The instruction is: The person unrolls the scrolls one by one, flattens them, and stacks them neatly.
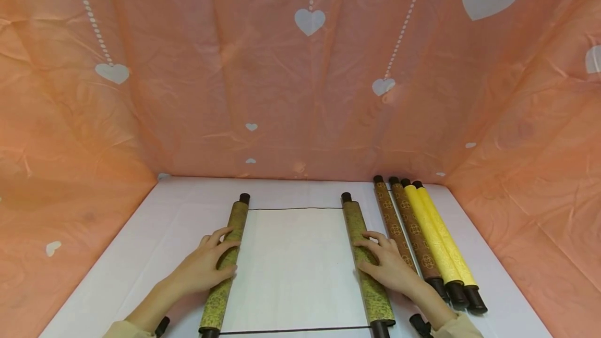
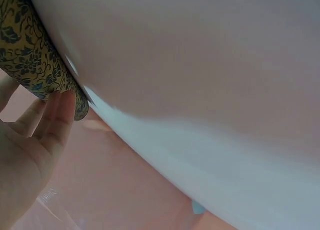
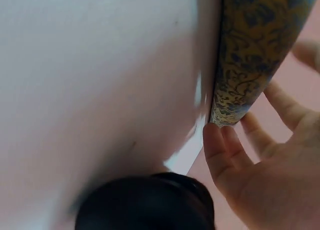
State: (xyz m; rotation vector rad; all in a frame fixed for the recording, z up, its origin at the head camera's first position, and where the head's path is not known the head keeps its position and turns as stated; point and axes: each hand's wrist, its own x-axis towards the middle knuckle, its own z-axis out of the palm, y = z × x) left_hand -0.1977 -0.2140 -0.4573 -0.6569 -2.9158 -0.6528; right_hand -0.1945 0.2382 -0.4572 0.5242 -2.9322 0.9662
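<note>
A hanging scroll lies partly unrolled, its white sheet point(image 1: 291, 265) spread between two rolls. Both rolls are backed in green-gold patterned cloth and have dark end knobs. My left hand point(image 1: 202, 267) grips the left roll point(image 1: 217, 304) from its outer side, fingers and thumb over the top. On the opposite side my right hand point(image 1: 389, 267) holds the right roll point(image 1: 375, 301) in the same way. Dark vine and leaf patterns show on the left roll point(image 2: 35, 54) and the right roll point(image 3: 250, 54) in the wrist views, with fingertips against the cloth.
To the right lie two brown patterned rolls point(image 1: 413, 223) and two yellow rolls point(image 1: 441, 239), side by side with dark knobs. A white cloth point(image 1: 141, 249) covers the table. Orange sheeting with white hearts point(image 1: 300, 93) encloses the back and sides.
</note>
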